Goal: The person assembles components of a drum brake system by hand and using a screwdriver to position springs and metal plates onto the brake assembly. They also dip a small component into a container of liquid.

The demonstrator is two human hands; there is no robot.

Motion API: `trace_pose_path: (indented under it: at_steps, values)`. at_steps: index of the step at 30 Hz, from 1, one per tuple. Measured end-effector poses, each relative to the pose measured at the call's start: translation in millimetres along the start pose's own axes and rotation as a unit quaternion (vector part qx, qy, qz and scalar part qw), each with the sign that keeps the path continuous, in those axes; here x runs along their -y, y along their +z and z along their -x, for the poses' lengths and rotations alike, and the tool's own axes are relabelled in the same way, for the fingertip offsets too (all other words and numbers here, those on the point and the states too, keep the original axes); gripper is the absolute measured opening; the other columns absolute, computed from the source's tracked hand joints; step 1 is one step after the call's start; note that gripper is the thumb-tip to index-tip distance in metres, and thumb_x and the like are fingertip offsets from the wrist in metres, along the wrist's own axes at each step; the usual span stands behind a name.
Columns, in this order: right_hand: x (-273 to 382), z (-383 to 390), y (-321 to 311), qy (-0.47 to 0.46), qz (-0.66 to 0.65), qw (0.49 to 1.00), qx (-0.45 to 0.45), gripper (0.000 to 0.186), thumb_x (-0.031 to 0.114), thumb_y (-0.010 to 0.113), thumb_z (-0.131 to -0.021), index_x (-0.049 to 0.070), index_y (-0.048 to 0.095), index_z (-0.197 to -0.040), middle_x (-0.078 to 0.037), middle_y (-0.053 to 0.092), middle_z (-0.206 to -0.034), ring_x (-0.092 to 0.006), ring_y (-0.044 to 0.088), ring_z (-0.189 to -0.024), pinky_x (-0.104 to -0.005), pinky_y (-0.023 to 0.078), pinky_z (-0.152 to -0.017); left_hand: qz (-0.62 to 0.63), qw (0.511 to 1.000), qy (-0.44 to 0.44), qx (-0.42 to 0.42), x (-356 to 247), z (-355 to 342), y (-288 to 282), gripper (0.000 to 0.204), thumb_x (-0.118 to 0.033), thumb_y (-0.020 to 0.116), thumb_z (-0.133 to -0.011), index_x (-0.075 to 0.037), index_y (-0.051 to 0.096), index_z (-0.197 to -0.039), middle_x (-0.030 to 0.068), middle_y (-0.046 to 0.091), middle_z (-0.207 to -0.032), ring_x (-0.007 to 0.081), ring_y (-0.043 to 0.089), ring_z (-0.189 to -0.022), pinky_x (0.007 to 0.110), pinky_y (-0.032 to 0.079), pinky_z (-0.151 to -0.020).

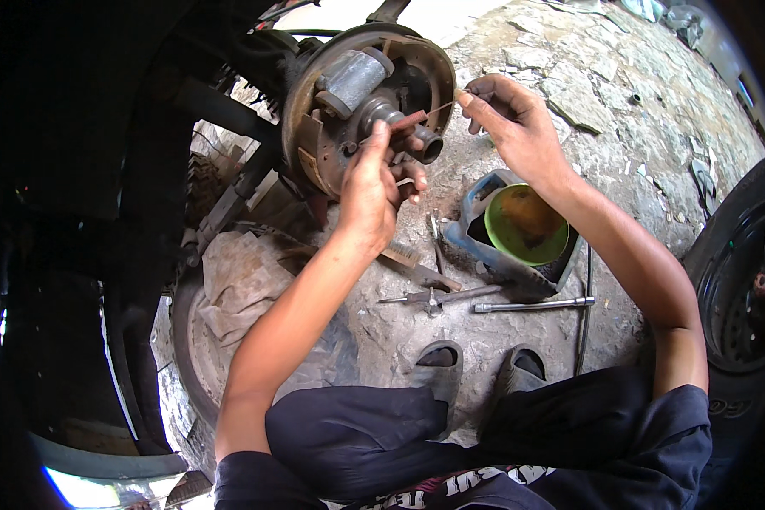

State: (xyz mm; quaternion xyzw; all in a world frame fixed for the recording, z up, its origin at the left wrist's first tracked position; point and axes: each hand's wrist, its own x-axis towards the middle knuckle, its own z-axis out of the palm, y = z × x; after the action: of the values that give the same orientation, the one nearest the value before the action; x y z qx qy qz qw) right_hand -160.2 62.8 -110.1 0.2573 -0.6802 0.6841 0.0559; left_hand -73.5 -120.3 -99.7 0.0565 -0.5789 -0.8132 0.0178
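Observation:
In front of a round brake backing plate, my left hand grips a short reddish-brown bar between thumb and fingers, close beside the protruding axle spindle. My right hand is raised to the right of the plate, its thumb and fingertips pinched together. A thin wire-like strand runs from that pinch toward the bar; its exact kind is too small to tell. A grey cylinder-shaped part sits on the upper part of the plate.
A cut-open blue plastic container holds a green bowl with brown residue. A wire brush, a T-shaped tool and a socket wrench lie on the stone floor. A tyre stands at right, a dusty cloth at left.

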Motion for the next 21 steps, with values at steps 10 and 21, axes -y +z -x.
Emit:
trace_pose_path:
  at_steps: [10,21]
  values:
    - [-25,-21,30,0.154,-0.105,0.982,0.012,0.029,0.024,0.071,-0.092,-0.004,0.07,-0.098,-0.005,0.069,-0.086,-0.0105,0.058,-0.073,-0.0254,0.046,-0.07,-0.055,0.989,0.085,-0.108,6,-3,-3,0.038,-0.037,0.047,-0.105,-0.007,0.061,-0.123,0.0021,0.06,-0.096,0.0092,0.057,-0.059,0.023,0.042,-0.048]
    - [-34,-40,54,0.213,-0.212,0.954,0.021,0.03,0.024,0.078,-0.086,-0.001,0.071,-0.101,-0.003,0.068,-0.087,-0.0091,0.057,-0.078,-0.025,0.045,-0.07,-0.001,0.987,0.081,-0.136,10,-23,-3,0.034,-0.034,0.046,-0.105,-0.011,0.061,-0.125,0.0014,0.061,-0.098,0.008,0.055,-0.059,0.023,0.041,-0.049]
